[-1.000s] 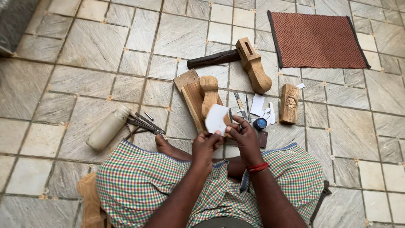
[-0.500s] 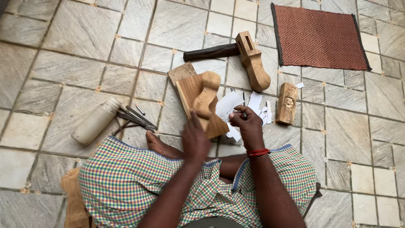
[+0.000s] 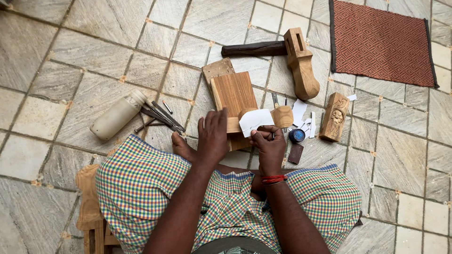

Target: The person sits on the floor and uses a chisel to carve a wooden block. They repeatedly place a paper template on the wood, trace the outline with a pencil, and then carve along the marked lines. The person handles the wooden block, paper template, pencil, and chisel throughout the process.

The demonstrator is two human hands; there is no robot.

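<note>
I sit on a stone-tiled floor with a checked cloth over my knees. My left hand (image 3: pixel 213 136) presses on the near edge of a carved wooden piece (image 3: pixel 281 116) that lies on a flat wooden board (image 3: pixel 233 91). My right hand (image 3: pixel 270 146) is closed around a thin pen-like tool, its tip hidden, and it rests against a white paper cutout (image 3: pixel 254 121) laid over the carved piece. My bare foot (image 3: pixel 181 146) shows just left of the left hand.
A wooden mallet (image 3: pixel 301 63) with a dark handle lies beyond the board, a red woven mat (image 3: pixel 380 42) at top right. A carved wooden block (image 3: pixel 334 117), paper scraps, a small round tin (image 3: pixel 296 135), a dark stone (image 3: pixel 295 154), metal chisels (image 3: pixel 162 117) and a pale bottle (image 3: pixel 117 115) lie around. A low wooden stool (image 3: pixel 89 207) stands at left.
The carved piece and board have been turned and laid flatter. My left hand moved from the paper onto the wood's edge, and the paper cutout now lies on the carved piece under my right hand.
</note>
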